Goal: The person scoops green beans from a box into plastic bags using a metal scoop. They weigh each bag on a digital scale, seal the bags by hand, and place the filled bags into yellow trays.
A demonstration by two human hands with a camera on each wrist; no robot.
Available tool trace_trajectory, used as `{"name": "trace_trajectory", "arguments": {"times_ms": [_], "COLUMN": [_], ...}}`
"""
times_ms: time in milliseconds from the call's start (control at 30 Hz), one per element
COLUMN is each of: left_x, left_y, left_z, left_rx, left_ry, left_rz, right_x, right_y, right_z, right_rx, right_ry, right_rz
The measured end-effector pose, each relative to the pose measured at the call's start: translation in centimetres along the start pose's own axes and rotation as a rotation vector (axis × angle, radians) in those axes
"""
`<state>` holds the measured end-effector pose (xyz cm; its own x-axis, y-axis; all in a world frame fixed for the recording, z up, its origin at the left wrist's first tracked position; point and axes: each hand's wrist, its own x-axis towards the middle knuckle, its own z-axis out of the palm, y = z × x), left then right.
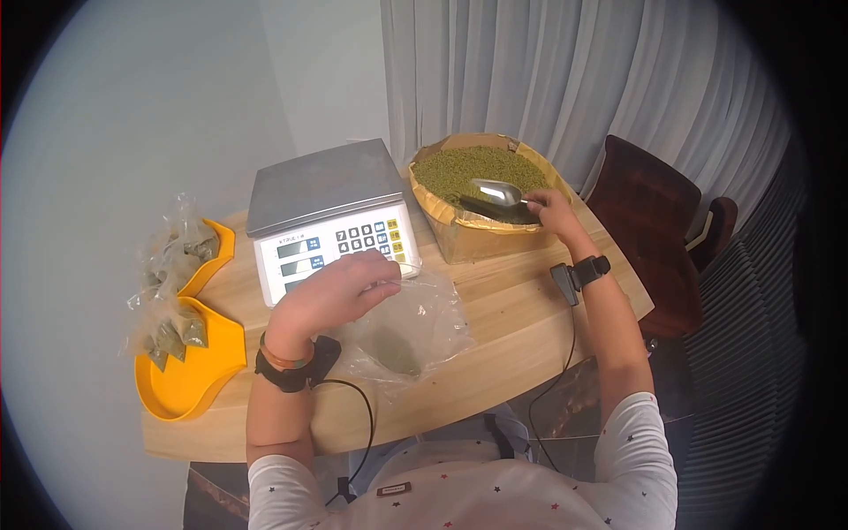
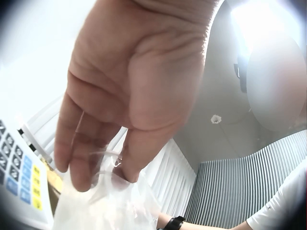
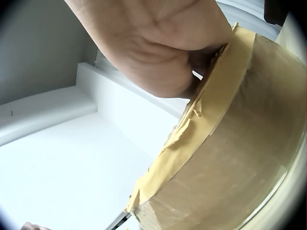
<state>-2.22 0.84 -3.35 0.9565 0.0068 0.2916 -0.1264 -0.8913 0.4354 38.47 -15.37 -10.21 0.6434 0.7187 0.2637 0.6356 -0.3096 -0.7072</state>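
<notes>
I log remotely: one scoop (image 1: 497, 189), over granules (image 1: 477, 165) in the box (image 1: 481, 245), pinched in the right hand (image 1: 554, 214), the nearer, its long axis running left from those fingers; one bag (image 1: 430, 320), left and nearside of the scoop, top edge pinched in the left hand (image 1: 338, 287).

Left hand (image 2: 134, 91) pinching clear bag (image 2: 103, 208), keypad (image 2: 18, 170) at left; white sleeve (image 2: 284, 203), lower right
</notes>
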Motion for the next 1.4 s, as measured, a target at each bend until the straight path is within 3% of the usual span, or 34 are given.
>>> {"name": "trace_trajectory", "arguments": {"times_ms": [200,533,733,933,1000,1133,1200,1400], "left_x": [-0.1,0.0,0.0,-0.1,-0.1,-0.2,-0.2,0.0], "left_y": [-0.2,0.2,0.2,0.2,0.2,0.0,0.1,0.3], "left_z": [0.0,-0.3,-0.2,0.0,0.0,0.0,0.0,-0.1], "left_rx": [-0.041,-0.046,-0.066,-0.093,-0.103,-0.103,-0.116,-0.125], "left_ry": [-0.013,-0.063,-0.053,-0.049,-0.041,-0.027,-0.027,-0.063], "left_rz": [-0.024,-0.055,-0.067,-0.073,-0.069,-0.035,-0.032,-0.068], "right_x": [0.4,-1.1,-3.3,-6.1,-6.6,-8.1,-8.9,-10.8], "right_y": [0.4,-1.5,-5.2,-10.2,-11.0,-14.0,-15.9,-18.7], "right_z": [0.2,-1.2,-3.2,-3.8,-3.5,-3.1,-3.3,-2.8], "right_rx": [0.254,0.210,0.219,0.288,0.282,0.153,-0.110,-0.418], "right_ry": [0.076,0.082,-0.046,-0.288,-0.389,-0.399,-0.355,-0.242], "right_rz": [-0.056,-0.091,-0.139,-0.134,-0.231,-0.420,-0.528,-0.771]}}
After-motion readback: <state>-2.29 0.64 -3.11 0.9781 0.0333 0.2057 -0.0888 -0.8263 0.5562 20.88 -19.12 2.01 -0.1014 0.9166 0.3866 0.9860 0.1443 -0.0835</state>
